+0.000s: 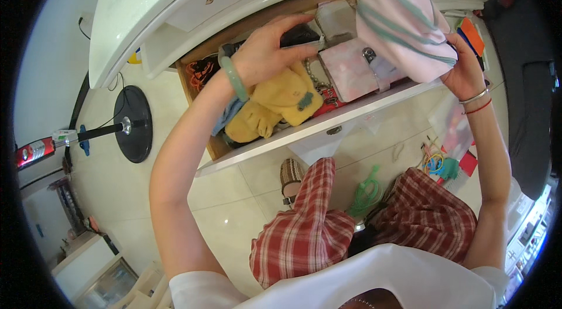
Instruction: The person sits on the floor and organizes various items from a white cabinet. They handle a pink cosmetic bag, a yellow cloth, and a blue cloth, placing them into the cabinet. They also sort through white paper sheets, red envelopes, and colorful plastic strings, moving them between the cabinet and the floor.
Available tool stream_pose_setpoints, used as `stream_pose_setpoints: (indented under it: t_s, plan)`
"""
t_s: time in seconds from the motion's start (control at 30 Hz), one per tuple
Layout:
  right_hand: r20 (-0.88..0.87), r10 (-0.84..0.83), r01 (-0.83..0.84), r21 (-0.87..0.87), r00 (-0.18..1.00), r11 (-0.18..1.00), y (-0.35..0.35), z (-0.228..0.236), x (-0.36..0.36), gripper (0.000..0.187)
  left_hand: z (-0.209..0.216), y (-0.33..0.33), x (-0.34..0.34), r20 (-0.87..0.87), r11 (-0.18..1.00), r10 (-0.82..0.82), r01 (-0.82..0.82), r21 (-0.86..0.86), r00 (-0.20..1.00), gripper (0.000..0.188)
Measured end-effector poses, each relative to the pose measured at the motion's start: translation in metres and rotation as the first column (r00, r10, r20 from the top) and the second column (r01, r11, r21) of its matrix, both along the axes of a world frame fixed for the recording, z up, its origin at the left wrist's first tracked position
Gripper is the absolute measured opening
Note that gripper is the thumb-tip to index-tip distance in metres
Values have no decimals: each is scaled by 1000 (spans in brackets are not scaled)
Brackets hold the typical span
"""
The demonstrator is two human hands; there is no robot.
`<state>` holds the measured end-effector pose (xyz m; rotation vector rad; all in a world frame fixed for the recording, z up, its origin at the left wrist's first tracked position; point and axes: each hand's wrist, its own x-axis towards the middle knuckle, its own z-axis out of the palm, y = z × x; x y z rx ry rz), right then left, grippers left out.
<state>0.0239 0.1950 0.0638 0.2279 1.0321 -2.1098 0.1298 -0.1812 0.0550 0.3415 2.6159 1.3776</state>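
My right hand [465,72] grips the edge of a soft pink cloth item with grey-green stripes [404,28], held up above the right end of an open drawer [257,150]. I cannot tell whether it is a cap or a pouch. Over the drawer's left half, my left hand [269,51] reaches in with thumb and fingers apart, nothing between them. Below that hand lie yellow fabric pieces [287,98], one with a dark green patch. A pink marbled notebook with a strap [348,69] rests beside them, partly covered by the striped cloth.
White cabinet fronts [193,7] rise behind the drawer. On the tiled floor are a green coiled cord [367,195], a pile of colourful small items [442,162] and a round black stand base [133,124]. A dark seat [530,92] stands at the right.
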Motion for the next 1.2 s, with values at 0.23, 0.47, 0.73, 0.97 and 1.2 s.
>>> stream_pose_setpoints:
  t_s: [0.23,0.47,0.73,0.97,1.2]
  plan:
    - [-88,-68,76,87,994,993,-33,4,28,28,33,62,0,387,325,-248,-300,897,888,82]
    - [-44,-134,136,48,990,990,-35,-9,31,31,18,66,24,590,385,-159,-501,775,791,91]
    - [32,-180,183,-150,983,972,-54,12,41,37,-2,67,21,661,216,-222,-625,750,717,95]
    - [6,-162,157,-282,987,946,5,-16,12,44,-12,70,7,203,846,330,-384,371,922,79]
    - [26,-170,165,-427,985,889,10,8,2,49,-39,70,-65,-446,868,-218,-36,-496,868,65]
